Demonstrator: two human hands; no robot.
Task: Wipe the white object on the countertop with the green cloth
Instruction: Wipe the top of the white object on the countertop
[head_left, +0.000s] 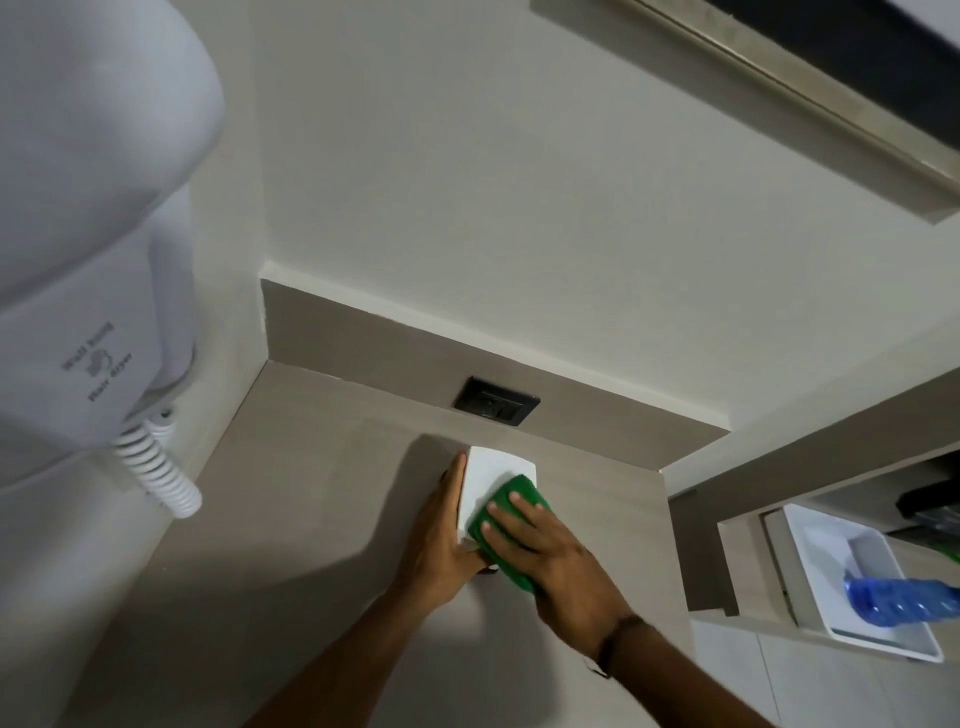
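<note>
Grey table (322, 519) runs into a corner under a wall hair dryer (93, 249). My left hand (441, 540) braces the white object's (488, 480) side near the back wall, while my right hand (545, 551) lies flat, pressing the green cloth (511, 506) onto its top. I should keep that brace firm and sweep with even pressure, edge to edge.

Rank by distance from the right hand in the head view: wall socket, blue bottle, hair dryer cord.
From the right hand:
1. Wall socket, just beyond the hand on the backsplash.
2. Blue bottle, off to the right, in the white tray.
3. Hair dryer cord, far left.
</note>
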